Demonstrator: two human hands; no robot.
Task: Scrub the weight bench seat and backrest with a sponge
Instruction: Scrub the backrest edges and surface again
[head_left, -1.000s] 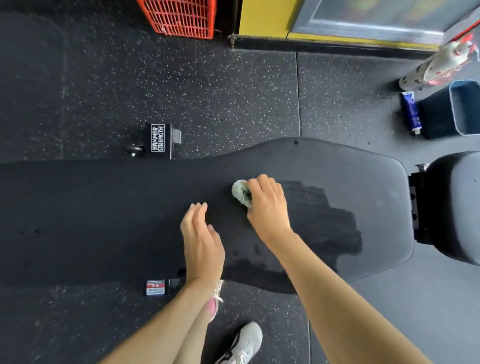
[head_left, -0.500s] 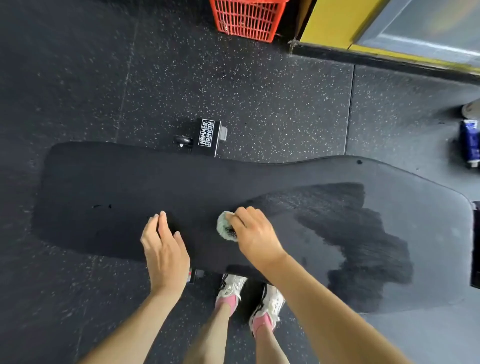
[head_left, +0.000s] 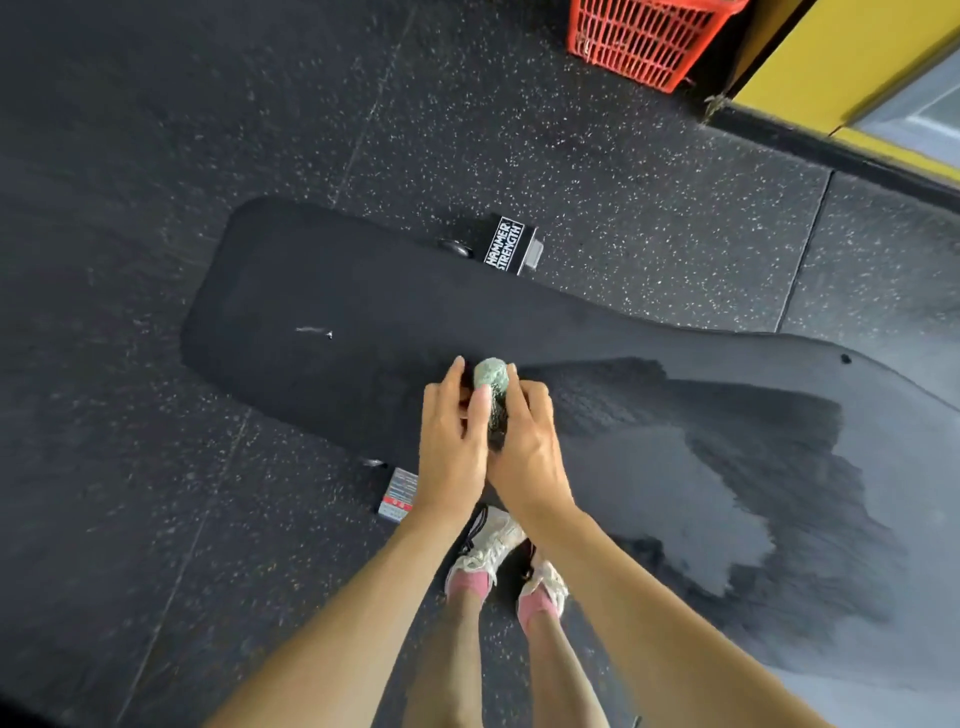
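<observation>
A gym — speckled black rubber floor (head_left: 156, 130) spreads all around the padded weight bench (head_left: 363, 322), a "HAMMER STRENGTH" plate (head_left: 510, 245) shows just beyond the bench's far edge, and a red basket (head_left: 644, 36) stands farther beyond it.

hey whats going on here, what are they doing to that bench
A person stands over a black weight bench backrest, cleaning it. Both the left hand and the right hand hold a green sponge together, just above or on the pad near its middle. A wet patch covers the pad to the right of the hands; the left end looks dry.
</observation>
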